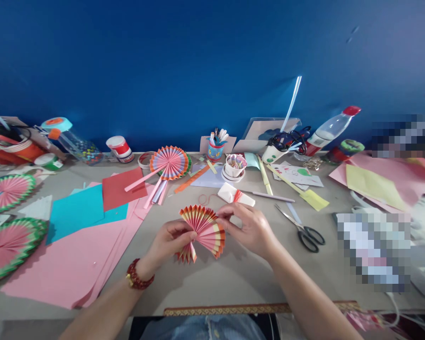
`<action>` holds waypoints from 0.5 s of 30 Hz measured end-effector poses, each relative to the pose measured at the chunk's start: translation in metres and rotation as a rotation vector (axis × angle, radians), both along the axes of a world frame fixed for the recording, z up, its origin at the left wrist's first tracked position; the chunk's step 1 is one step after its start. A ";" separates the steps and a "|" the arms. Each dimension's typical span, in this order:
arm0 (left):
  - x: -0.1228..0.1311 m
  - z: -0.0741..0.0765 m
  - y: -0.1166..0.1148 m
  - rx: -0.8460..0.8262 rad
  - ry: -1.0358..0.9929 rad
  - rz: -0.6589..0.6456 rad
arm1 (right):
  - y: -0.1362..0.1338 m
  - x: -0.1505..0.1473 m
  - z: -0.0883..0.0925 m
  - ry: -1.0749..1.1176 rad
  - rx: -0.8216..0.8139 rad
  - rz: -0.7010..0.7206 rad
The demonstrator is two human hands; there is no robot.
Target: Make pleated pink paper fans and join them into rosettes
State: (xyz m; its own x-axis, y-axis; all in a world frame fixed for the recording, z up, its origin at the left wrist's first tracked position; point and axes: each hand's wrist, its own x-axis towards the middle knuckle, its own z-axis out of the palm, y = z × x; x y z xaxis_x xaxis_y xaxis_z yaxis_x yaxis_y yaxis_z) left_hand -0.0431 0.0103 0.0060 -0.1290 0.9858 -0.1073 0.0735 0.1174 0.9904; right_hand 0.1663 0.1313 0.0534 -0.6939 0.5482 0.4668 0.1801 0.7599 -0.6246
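Observation:
A pleated paper fan (208, 229), pink with orange and yellow edges, is held partly spread above the table. My left hand (175, 238) pinches it near its folded middle, thumb on top. At its upper right edge, the fingers of my right hand (246, 226) are closed on the outer pleats. A smaller pleated section hangs below my left fingers. Just behind the fan lies a white packet wound with red thread (236, 194). Black-handled scissors (302, 230) rest to the right of my right hand, blades partly apart.
Pink sheets (71, 264), blue paper (78, 212) and a red square (123, 189) lie left. Finished round fans (170, 163) stand nearby. Pen cups (216, 151), a tilted bottle (327, 130) and a white cup (235, 165) line the blue wall.

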 end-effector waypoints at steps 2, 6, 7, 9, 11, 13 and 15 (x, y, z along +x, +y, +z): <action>0.000 0.000 0.000 0.004 -0.008 -0.005 | 0.000 0.000 0.000 -0.004 -0.002 0.010; 0.000 0.001 0.001 0.011 -0.020 -0.018 | 0.000 -0.001 0.002 -0.010 0.005 0.028; 0.000 0.001 0.001 0.012 -0.018 -0.020 | 0.000 -0.001 0.002 -0.010 0.005 0.032; -0.001 0.001 0.001 0.014 -0.012 -0.021 | 0.001 -0.001 0.003 -0.007 0.001 0.035; -0.001 0.001 0.001 0.017 -0.004 -0.011 | 0.001 -0.001 0.003 -0.001 -0.005 0.034; -0.001 0.002 0.001 0.006 -0.005 0.007 | 0.001 -0.001 0.004 0.007 -0.008 0.038; -0.001 0.003 0.001 -0.016 -0.032 0.024 | 0.001 -0.001 0.005 0.016 -0.007 0.050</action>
State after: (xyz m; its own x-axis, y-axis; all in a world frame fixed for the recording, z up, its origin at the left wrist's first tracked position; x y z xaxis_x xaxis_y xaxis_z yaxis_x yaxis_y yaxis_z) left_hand -0.0441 0.0113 0.0088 -0.1485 0.9807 -0.1274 0.0389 0.1345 0.9901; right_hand 0.1656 0.1322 0.0580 -0.7130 0.5167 0.4739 0.1326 0.7631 -0.6326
